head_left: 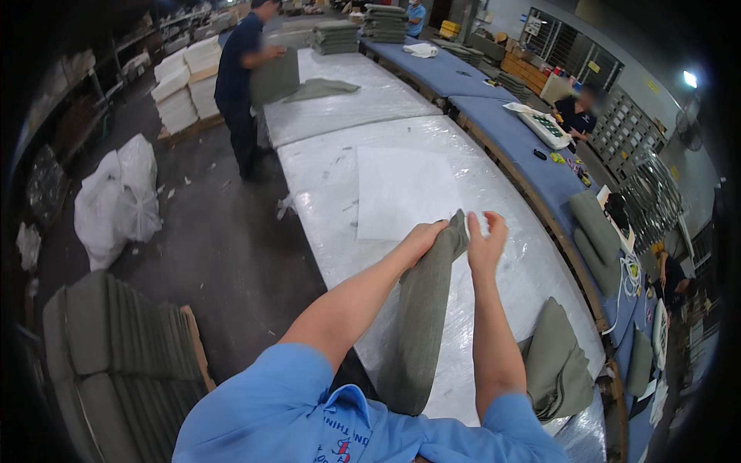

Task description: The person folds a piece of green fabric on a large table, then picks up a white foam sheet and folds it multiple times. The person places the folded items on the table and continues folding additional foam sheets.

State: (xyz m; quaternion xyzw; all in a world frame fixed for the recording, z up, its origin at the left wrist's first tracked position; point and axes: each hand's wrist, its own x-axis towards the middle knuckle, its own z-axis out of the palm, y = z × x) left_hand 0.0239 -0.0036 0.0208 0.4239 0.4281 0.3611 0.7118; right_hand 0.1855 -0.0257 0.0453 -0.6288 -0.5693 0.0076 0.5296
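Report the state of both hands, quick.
Left hand: closed on the grey-green fabric piece.
Right hand: open, just right of the piece's upper end, no grip visible.

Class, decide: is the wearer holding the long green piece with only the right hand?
No: the left hand grips the green piece near its tip, with the right hand open alongside.

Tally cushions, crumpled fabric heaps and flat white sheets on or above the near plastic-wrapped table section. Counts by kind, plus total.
Gray-green cushion, in the left hand: 1
Crumpled gray-green fabric heap: 1
Flat white sheet: 1
Total: 3
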